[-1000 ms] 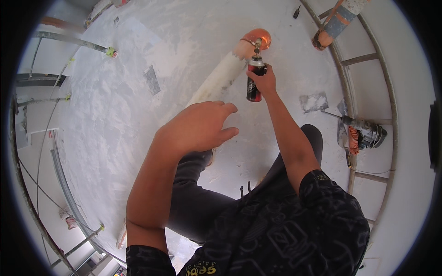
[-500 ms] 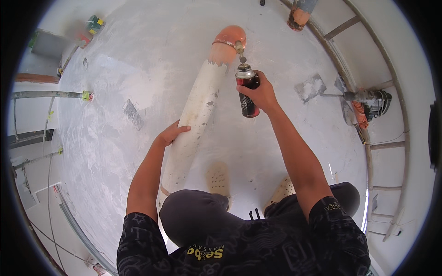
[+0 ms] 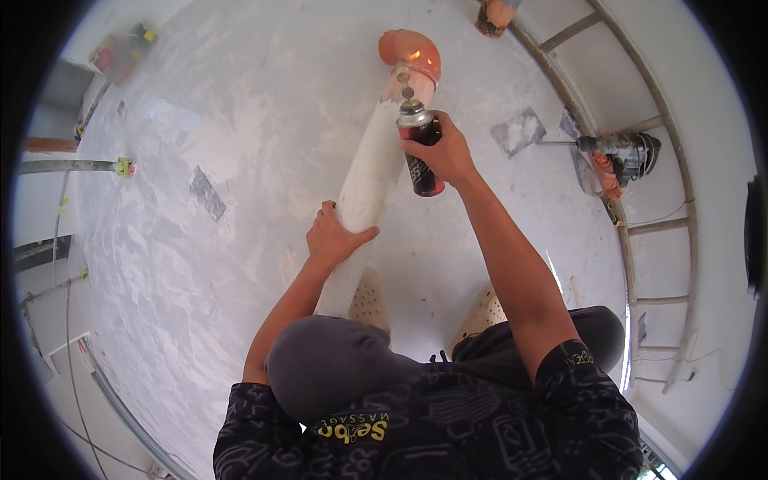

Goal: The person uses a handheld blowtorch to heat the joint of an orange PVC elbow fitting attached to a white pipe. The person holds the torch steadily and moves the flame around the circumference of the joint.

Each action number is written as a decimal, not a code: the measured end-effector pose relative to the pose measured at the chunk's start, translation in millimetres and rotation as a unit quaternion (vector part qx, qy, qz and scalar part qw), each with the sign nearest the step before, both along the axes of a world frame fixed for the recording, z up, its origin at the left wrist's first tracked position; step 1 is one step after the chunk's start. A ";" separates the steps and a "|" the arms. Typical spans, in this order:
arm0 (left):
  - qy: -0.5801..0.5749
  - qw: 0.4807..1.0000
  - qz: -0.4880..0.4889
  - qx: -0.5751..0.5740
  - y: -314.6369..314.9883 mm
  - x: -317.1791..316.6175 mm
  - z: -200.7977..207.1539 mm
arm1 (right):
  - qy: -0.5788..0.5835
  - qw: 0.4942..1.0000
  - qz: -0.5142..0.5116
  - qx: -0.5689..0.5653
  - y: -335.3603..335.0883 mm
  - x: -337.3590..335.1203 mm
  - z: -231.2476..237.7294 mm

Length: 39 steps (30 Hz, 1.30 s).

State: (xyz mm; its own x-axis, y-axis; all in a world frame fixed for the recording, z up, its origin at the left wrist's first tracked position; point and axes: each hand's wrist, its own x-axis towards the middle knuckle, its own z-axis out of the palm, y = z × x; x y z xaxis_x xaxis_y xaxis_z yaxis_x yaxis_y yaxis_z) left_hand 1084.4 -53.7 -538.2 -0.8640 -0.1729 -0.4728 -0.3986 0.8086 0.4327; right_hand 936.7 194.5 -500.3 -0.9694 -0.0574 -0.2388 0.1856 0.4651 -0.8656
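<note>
A long white-coated pipe (image 3: 373, 164) slants away from my knees, its far end bare orange with a jagged edge. On that end sits an orange elbow fitting (image 3: 418, 50), its bend toward the left. My left hand (image 3: 340, 242) wraps round the middle of the pipe, thumb across the top. In my right hand (image 3: 445, 150) is a gas torch (image 3: 422, 174), a dark red and black canister held upright. Its brass nozzle (image 3: 403, 74) is close against the elbow's collar, where small orange flames show. The pipe's near end is hidden by my knee.
At right, a wooden ladder (image 3: 632, 232) lies along the wall, with a corded power tool (image 3: 632, 150) beside it. A grey scraper-like plate (image 3: 518, 132) and another grey piece (image 3: 206, 194) lie on the floor. An orange pipe stub (image 3: 496, 16) stands far right.
The pipe has rolled, and its elbow now bends left. My left hand has shifted right and farther up the pipe. The torch nozzle has moved left across the collar, where flames now show.
</note>
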 end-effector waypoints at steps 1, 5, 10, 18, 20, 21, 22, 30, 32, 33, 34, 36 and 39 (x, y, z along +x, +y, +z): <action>-0.003 1.000 0.007 -0.011 -1.4 1.7 -1.6 | -0.001 1.000 -0.005 0.004 -0.1 3.0 -2.1; 0.009 0.997 0.014 -0.069 -14.2 -1.1 -15.1 | -0.006 1.000 -0.025 -0.016 -3.2 -0.3 -10.9; 0.027 0.990 -0.006 -0.140 -18.9 -3.9 -40.6 | -0.011 1.000 -0.017 -0.013 -10.8 -14.5 -27.0; 0.017 0.989 -0.042 -0.138 -27.0 -5.8 -45.0 | 0.000 0.995 -0.096 0.032 -55.4 -26.5 -52.5; 0.019 0.991 -0.047 -0.122 -29.5 -6.0 -42.5 | -0.007 0.992 -0.121 0.036 -69.7 -28.1 -52.8; 0.019 0.992 -0.046 -0.114 -29.7 -5.1 -41.7 | -0.013 0.990 -0.133 0.038 -77.1 -29.2 -51.8; 0.025 0.993 -0.043 -0.111 -30.2 -4.6 -41.2 | -0.015 0.990 -0.137 0.037 -83.9 -30.4 -49.8; 0.086 0.990 -0.044 -0.099 -34.4 1.4 -51.6 | -0.055 0.986 -0.153 0.029 -128.2 -45.9 -29.5; 0.103 0.989 -0.050 -0.093 -36.8 1.7 -55.0 | -0.061 0.986 -0.153 0.033 -135.2 -48.5 -24.7; 0.110 0.988 -0.054 -0.090 -37.1 2.0 -55.6 | -0.067 0.985 -0.153 0.035 -139.1 -50.4 -22.3; 0.108 0.988 -0.054 -0.091 -37.2 1.9 -55.2 | -0.061 0.985 -0.158 0.033 -143.5 -52.3 -19.9; 0.101 0.990 -0.057 -0.079 -37.1 0.7 -49.7 | -0.056 0.983 -0.172 0.027 -151.8 -56.1 -16.3; 0.008 0.999 -0.049 -0.023 -48.0 -11.8 -27.4 | -0.054 0.979 -0.192 0.029 -166.0 -62.2 -15.5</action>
